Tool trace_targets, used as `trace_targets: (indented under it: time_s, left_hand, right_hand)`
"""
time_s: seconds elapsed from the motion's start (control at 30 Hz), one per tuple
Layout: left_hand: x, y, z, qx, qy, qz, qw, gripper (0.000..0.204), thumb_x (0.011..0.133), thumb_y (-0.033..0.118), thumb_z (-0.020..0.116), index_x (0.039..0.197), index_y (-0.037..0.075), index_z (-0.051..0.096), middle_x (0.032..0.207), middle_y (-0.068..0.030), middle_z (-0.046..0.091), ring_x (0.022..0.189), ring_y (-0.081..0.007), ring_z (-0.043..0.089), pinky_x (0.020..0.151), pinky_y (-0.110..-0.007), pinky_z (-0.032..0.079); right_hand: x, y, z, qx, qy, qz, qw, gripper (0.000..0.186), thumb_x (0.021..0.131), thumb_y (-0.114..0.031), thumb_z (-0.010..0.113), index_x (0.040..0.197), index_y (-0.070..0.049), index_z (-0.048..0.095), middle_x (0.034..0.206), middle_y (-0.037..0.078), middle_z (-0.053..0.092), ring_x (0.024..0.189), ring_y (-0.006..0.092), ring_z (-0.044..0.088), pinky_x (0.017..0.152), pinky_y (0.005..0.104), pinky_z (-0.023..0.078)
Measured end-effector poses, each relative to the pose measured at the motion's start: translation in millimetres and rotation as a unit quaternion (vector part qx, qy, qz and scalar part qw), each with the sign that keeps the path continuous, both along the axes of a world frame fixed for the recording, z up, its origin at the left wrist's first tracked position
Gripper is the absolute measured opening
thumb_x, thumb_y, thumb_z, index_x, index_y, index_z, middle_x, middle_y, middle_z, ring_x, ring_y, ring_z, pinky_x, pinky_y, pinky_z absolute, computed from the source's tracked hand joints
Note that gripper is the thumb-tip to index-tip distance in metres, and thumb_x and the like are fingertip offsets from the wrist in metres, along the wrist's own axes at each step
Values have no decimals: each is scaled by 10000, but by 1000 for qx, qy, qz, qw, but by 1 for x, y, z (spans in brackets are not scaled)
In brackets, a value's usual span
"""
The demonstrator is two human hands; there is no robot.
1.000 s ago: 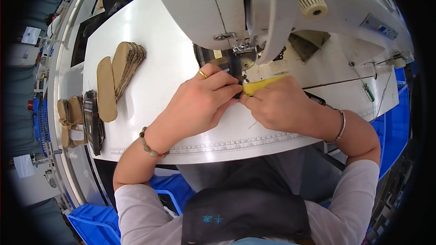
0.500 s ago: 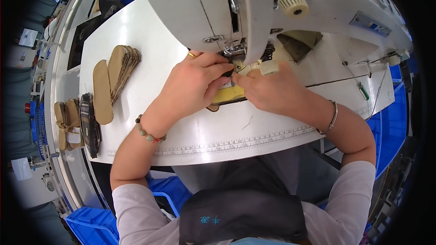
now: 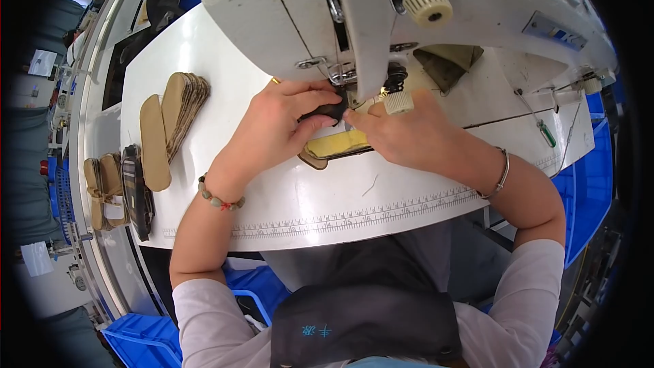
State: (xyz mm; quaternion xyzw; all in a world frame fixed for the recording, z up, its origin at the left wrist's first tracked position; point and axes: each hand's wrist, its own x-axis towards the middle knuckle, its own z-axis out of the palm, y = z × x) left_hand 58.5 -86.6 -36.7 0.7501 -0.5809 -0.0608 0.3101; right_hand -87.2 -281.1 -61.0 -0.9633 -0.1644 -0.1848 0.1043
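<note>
The white sewing machine (image 3: 293,13) stands over the table, its needle area just beyond my fingers. My left hand (image 3: 281,114) is closed on a dark fabric piece (image 3: 332,110), thumb below and fingers on top, beside the presser foot. From the right, my right hand (image 3: 409,129) pinches close to that piece's right edge; its fingertips hide what they hold. Just below the fingers lies a yellow strip (image 3: 335,144), with the rounded end of a brown piece (image 3: 313,159) sticking out under it at the left.
Tan sole-shaped pieces (image 3: 155,143) lie fanned at the left, beside a dark plaid bundle (image 3: 136,191) and tied tan pieces (image 3: 103,191). Folded olive fabric (image 3: 447,67) sits under the machine arm. A green-handled screwdriver (image 3: 546,134) lies at right. Blue bins (image 3: 590,191) flank the table.
My left hand has shifted slightly left and its thumb has moved back, so more of the dark piece and yellow strip shows. My right hand has stayed nearly in place.
</note>
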Motion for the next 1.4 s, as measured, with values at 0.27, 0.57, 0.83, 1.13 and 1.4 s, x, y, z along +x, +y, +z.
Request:
trace_targets:
  time_s: [0.27,0.57,0.83,1.13,1.4]
  left_hand:
    - [-1,-3,-15,-44,0,19,999,232,797,1,783,1021,60,768,998,-82,738,852,-271,690,733,-358,554]
    - [-6,-5,-10,-15,-56,37,998,218,794,-9,787,1000,64,786,964,-67,744,786,-252,690,703,-337,556]
    - [-5,-6,-10,-21,-67,35,997,212,788,-8,790,987,63,796,973,-64,752,808,-250,709,714,-341,571]
    - [-4,-6,-9,-22,-49,36,998,222,783,-7,793,992,68,803,987,-78,752,858,-267,713,770,-352,574]
    - [9,-14,-18,-46,-19,85,995,183,769,54,795,946,92,822,948,-65,776,851,-267,716,773,-356,584]
  right_hand:
    - [-1,-2,5,6,0,19,1000,77,828,-95,661,890,-85,706,617,75,642,580,229,680,505,377,484]
    - [-2,-2,5,36,4,31,999,61,816,-88,660,866,-65,686,643,75,647,626,238,693,529,384,508]
    - [0,-3,-2,-48,-37,-26,998,46,809,-123,664,816,-102,704,629,64,644,598,221,681,509,376,496]
    - [1,-2,0,-37,-14,-19,999,134,824,-141,680,924,-118,766,582,66,622,532,230,653,482,376,485]
    - [9,-7,-13,-69,-67,-25,995,137,829,-196,707,912,-127,791,596,62,622,547,234,657,502,372,501]
